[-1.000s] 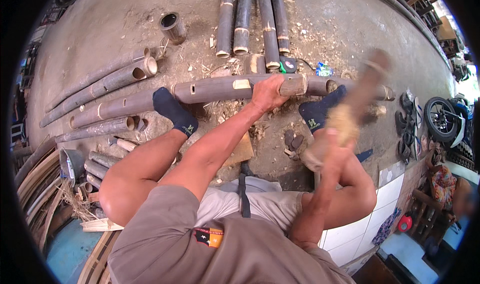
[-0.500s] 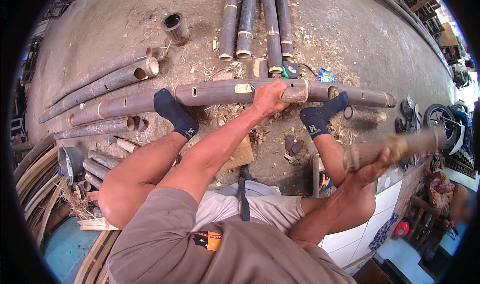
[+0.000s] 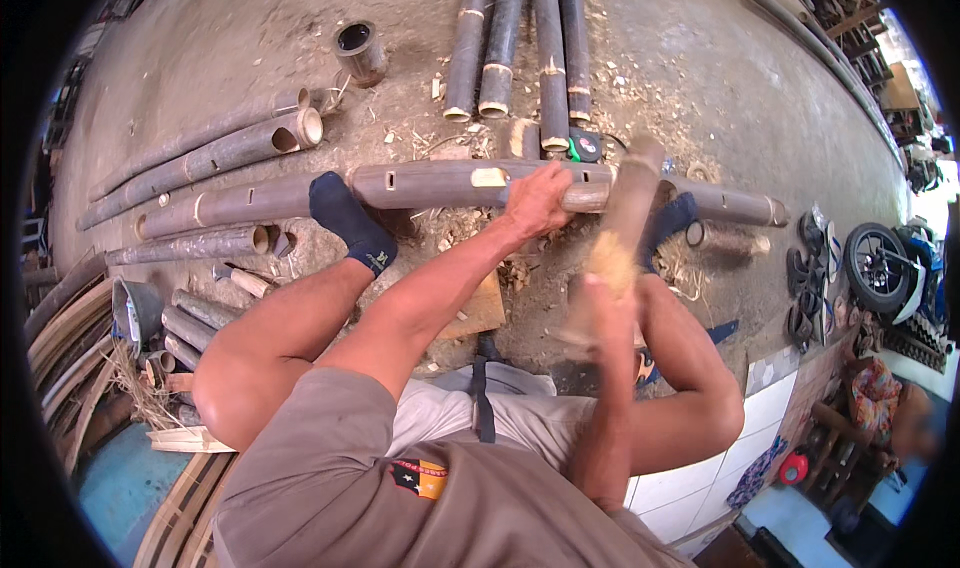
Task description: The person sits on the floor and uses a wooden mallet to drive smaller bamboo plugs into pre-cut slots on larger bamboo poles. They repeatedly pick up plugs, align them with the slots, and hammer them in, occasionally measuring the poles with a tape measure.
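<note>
A long dark bamboo pole [image 3: 430,184] with small rectangular holes lies crosswise before me, near my two socked feet. My left hand [image 3: 540,196] is closed over it, gripping a short tool with a rounded wooden handle [image 3: 583,200]; the tool's other end is hidden. My right hand [image 3: 608,308] is closed around a short thick bamboo length [image 3: 632,193] with a yellowish middle. Motion blurs that piece, which is raised upright and passes in front of the pole near my right foot.
Several dark bamboo poles [image 3: 502,58] lie beyond, near a tape measure [image 3: 585,147]. Cut bamboo tubes [image 3: 230,153] and a dark open can [image 3: 361,53] lie left. Wood chips litter the floor. Sandals [image 3: 806,268] and a motorbike wheel [image 3: 880,260] stand right, near another person [image 3: 880,398].
My right hand has swung the bamboo length from the far right in toward the pole, turning it from sideways to upright. My left hand keeps its grip at nearly the same place.
</note>
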A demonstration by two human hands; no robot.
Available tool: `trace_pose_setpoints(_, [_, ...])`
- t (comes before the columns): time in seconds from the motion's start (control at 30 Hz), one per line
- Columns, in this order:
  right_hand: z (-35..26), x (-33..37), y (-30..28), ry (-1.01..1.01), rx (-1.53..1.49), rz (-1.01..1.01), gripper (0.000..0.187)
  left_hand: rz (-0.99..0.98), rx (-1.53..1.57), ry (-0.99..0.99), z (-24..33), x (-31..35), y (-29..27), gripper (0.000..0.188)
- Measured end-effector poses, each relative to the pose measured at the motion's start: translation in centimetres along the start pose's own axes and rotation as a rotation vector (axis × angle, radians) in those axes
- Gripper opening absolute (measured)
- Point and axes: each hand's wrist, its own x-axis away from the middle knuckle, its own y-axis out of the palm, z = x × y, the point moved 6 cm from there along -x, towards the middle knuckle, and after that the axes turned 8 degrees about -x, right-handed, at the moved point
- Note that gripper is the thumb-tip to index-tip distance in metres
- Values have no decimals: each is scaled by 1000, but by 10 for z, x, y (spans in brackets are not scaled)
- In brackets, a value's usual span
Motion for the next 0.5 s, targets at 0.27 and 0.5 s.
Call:
trace_pose_setpoints(0.27, [151,-36,-4,-260,-667,605,55,259,503,-139,-4,18,-62,43])
trace_pose_setpoints(0.5, [131,-37,13,-245,-668,593,58,938,361,-366,-82,-10,-210,43])
